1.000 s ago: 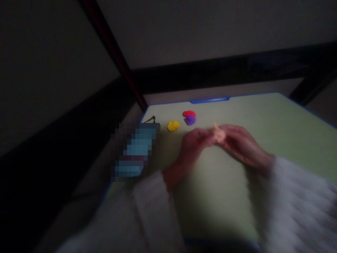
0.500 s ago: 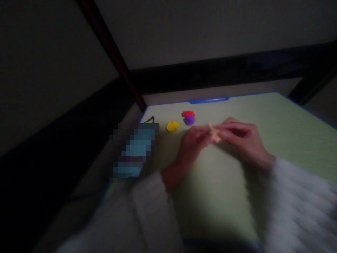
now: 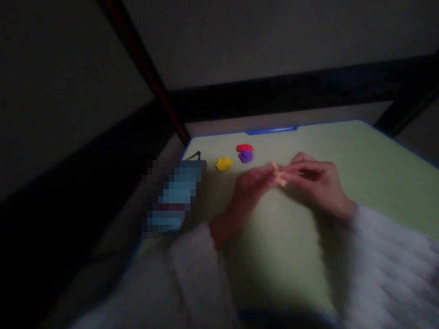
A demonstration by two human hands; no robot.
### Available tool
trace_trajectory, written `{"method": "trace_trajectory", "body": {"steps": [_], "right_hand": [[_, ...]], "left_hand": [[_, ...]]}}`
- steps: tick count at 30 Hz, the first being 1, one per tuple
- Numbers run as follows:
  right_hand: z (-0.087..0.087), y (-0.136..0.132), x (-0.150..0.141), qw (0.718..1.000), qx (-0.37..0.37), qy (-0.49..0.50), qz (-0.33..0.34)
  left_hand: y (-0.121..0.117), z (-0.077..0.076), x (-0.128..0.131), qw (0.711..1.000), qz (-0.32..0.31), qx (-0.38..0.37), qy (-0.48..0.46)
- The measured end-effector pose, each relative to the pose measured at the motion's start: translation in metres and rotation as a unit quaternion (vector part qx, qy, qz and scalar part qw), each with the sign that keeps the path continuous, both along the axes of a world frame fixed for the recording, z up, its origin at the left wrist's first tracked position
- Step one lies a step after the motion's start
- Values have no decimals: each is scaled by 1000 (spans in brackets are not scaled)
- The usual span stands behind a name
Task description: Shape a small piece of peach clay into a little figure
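Observation:
A small peach-orange piece of modelling clay (image 3: pixel 280 176), uneven with several points, is held just above the table. My left hand (image 3: pixel 248 189) pinches it from the left between thumb and fingers. From the right, my right hand (image 3: pixel 318 183) meets it with closed thumb and fingertips. A thin pale streak crosses the right fingers; whether it is a stick or a gap cannot be made out. Beyond my left hand lie a yellow clay lump (image 3: pixel 224 164), a purple clay lump (image 3: pixel 246 156) and a red clay lump (image 3: pixel 245 148), the last two touching.
Under my hands is a pale green table (image 3: pixel 377 183) with a blue rim and a blue handle-like strip (image 3: pixel 272 130) at its far edge. A blurred-out bluish object (image 3: pixel 178 192) sits on the left edge, with a dark strap-like loop (image 3: pixel 197 155) behind it. Walls stand beyond.
Both hands stay nearly in place around the peach-orange clay. The right fingers have shifted slightly, and the pale streak now shows among them. The lumps lie where they were.

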State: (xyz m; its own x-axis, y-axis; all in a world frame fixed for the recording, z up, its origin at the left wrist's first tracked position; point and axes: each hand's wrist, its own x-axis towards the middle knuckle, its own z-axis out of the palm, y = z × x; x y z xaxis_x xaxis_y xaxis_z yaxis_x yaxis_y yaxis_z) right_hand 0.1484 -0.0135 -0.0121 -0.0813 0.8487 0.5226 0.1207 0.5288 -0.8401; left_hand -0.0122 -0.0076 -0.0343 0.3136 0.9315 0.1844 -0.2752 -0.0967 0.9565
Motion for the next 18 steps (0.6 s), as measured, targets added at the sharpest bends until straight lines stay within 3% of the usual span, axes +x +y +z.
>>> {"method": "trace_trajectory", "body": {"steps": [11, 18], "right_hand": [[2, -2, -2, 999, 20, -23, 13], [4, -4, -5, 1000, -1, -19, 17]], "left_hand": [[-1, 7, 0, 997, -20, 30, 71], [-1, 4, 3, 999, -18, 23, 46]]}}
